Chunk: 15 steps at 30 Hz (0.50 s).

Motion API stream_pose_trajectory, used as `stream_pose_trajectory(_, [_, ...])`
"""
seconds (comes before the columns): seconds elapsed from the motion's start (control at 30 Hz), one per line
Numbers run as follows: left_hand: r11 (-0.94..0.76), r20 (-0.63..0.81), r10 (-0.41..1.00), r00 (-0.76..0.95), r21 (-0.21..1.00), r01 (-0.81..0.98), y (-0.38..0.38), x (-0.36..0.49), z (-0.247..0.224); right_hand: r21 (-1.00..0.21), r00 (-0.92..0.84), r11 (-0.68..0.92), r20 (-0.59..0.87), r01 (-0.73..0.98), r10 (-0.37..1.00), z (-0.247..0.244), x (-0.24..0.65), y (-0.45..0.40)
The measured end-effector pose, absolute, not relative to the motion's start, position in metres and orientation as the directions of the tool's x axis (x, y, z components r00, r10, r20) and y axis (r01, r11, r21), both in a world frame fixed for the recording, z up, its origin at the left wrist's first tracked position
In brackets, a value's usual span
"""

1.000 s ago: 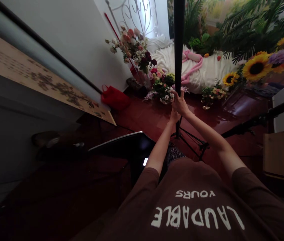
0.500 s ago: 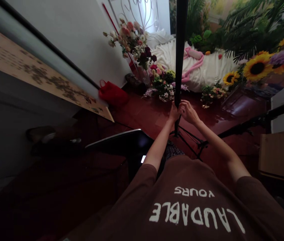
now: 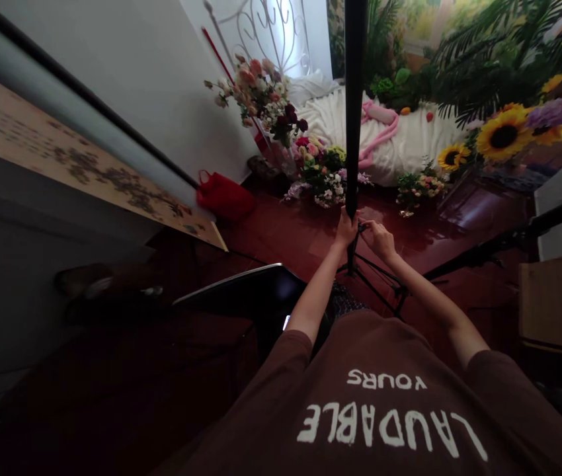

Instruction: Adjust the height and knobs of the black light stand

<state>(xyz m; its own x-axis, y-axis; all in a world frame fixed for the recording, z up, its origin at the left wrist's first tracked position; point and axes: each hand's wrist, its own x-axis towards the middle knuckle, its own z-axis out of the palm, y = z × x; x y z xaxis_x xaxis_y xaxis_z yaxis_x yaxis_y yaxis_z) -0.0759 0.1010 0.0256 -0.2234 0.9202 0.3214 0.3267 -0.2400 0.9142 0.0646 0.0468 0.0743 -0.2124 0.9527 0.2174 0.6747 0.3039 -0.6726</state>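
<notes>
A tall black stand pole [image 3: 354, 99] rises upright before me, on thin splayed legs [image 3: 375, 283] like a tripod's. My left hand [image 3: 347, 228] is closed round the pole, low down above the legs. On the right side of the pole, my right hand [image 3: 380, 239] pinches a small dark knob [image 3: 361, 227] between thumb and fingers. The knob looks attached to the pole, though the fingers hide part of it.
A second black pole [image 3: 484, 241] slants in from the right, beside a cardboard box [image 3: 559, 301]. Flower bunches [image 3: 328, 178], a white draped cloth [image 3: 410, 145] and sunflowers [image 3: 503, 137] stand ahead. To the left are a red bag [image 3: 224, 196], a long printed board [image 3: 127, 188] and a dark flat panel [image 3: 246, 289].
My right hand has shifted slightly down, its fingers now pinching the knob beside the pole. My left hand stays round the pole. The view has tilted slightly.
</notes>
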Motion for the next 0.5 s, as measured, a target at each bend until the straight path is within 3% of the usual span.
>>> stream_pose_trajectory(0.27, [-0.240, 0.320, 0.921, -0.222, 0.915, 0.324, 0.103, -0.077, 0.022, -0.758, -0.051, 0.094, 0.081, 0.646, 0.995, 0.071, 0.059, 0.051])
stream_pose_trajectory(0.4, [-0.229, 0.309, 0.926, -0.215, 0.916, 0.330, 0.102, -0.078, 0.023, -0.918, -0.007, -0.056, -0.064, 0.392, 0.998, 0.072, 0.051, 0.052])
stream_pose_trajectory(0.5, [-0.222, 0.298, 0.931, -0.213, 0.921, 0.320, 0.101, -0.077, 0.025, -0.962, -0.004, -0.230, -0.233, 0.150, 0.973, 0.071, 0.044, 0.053])
